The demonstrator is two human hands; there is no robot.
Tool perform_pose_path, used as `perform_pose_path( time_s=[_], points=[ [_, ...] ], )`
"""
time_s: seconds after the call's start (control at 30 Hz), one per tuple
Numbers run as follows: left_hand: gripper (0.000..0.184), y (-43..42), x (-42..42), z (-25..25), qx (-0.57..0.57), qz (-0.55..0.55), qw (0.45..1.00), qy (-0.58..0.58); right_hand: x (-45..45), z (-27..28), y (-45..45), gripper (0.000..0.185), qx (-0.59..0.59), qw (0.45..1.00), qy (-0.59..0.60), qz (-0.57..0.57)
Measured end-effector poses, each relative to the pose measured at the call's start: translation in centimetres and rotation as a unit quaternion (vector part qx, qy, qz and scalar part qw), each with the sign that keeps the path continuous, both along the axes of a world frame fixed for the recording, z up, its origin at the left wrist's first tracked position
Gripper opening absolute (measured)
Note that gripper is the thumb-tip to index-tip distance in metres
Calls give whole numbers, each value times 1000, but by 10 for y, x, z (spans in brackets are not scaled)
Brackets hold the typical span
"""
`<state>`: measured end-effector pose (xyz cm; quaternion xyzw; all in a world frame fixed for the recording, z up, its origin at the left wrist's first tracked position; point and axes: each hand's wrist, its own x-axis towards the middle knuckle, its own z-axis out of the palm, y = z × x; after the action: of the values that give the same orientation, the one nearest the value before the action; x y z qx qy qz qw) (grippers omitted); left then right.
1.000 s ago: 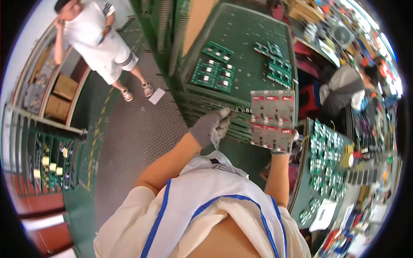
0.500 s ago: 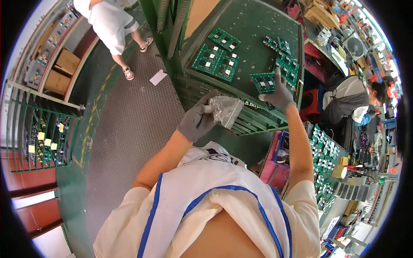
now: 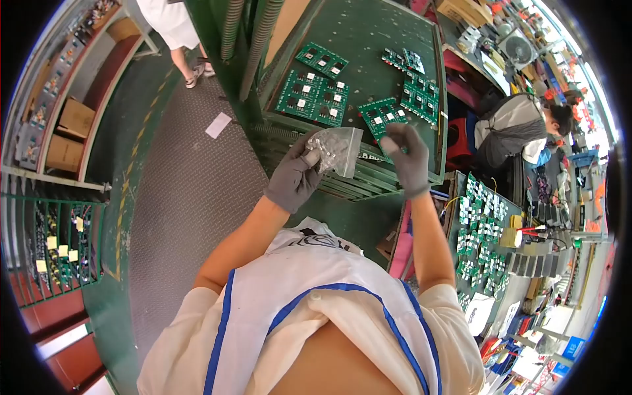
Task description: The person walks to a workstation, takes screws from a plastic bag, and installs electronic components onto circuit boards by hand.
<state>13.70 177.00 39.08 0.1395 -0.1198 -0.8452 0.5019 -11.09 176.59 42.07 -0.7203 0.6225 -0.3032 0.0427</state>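
My left hand (image 3: 294, 176), in a grey glove, is closed on a clear zip bag (image 3: 343, 150) with small shiny parts inside. It holds the bag in front of the green table's near edge. My right hand (image 3: 409, 163), also gloved, is slightly blurred at that edge. Its thumb and fingers look apart, and I see nothing in them. Just beyond its fingertips lies a green circuit board panel (image 3: 380, 116) with white squares, partly covered by the hand. More board panels lie at the left (image 3: 312, 97) and right (image 3: 420, 97) of the tabletop.
The green table (image 3: 359, 56) has a slatted frame below its near edge. Green posts with springs (image 3: 253, 52) rise at its left. Another person (image 3: 174, 26) stands on the floor beyond. At right, a bench (image 3: 484, 237) carries many boards, and a seated person (image 3: 517, 135) is near it.
My right hand has drawn back from the boards toward my body. My left hand keeps the bag, now tilted slightly differently. The whole view has shifted a little.
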Motion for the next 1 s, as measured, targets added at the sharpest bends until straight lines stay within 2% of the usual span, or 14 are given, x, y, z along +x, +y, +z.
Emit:
perform_pose_path(
  time_s=[0.03, 0.07, 0.17, 0.2, 0.43, 0.5, 0.53, 0.6, 0.67, 0.87, 0.93, 0.97, 1.0],
  points=[
    [45, -1, -2, -1, -1, 5, 1000, -3, 19, 10, 22, 34, 58, 964, -257, 45],
    [46, -2, -5, -2, -3, 9, 1000, -7, 34, 15, 33, 21, 106, 858, -496, 87],
    [46, -4, -13, -3, -17, -21, 1000, -7, 56, 5, 42, 19, 71, 864, -488, 99],
    [46, -4, -16, -3, -18, -29, 999, -6, 56, 3, 44, 18, 108, 860, -494, 61],
    [41, 6, -35, -1, -40, -15, 988, -145, 54, 11, 50, 12, 79, 849, -523, -2],
    [39, 7, -42, -1, -43, -18, 984, -171, 49, 4, 50, 11, 40, 893, -447, -33],
    [39, 8, -47, -3, -33, -18, 985, -165, 43, 4, 51, 11, 39, 892, -449, -34],
    [38, 10, -57, -3, -24, -20, 987, -161, 27, 3, 55, 14, -19, 950, -304, -70],
    [37, 13, -67, 1, -39, -47, 992, -108, 12, 2, 54, 15, -51, 942, -322, -73],
    [39, 12, -110, 4, -49, -58, 993, -86, -30, 5, 56, 15, -120, 921, -361, -89],
    [43, 13, -119, 1, -46, -66, 992, -96, -42, 16, 54, 12, -157, 974, -154, -60],
    [46, 12, -123, 1, -46, -74, 990, -109, -50, 14, 53, 12, -158, 973, -156, -57],
    [46, 12, -126, 4, -47, -70, 990, -111, -56, 9, 53, 12, -110, 978, -175, -13]
  ],
)
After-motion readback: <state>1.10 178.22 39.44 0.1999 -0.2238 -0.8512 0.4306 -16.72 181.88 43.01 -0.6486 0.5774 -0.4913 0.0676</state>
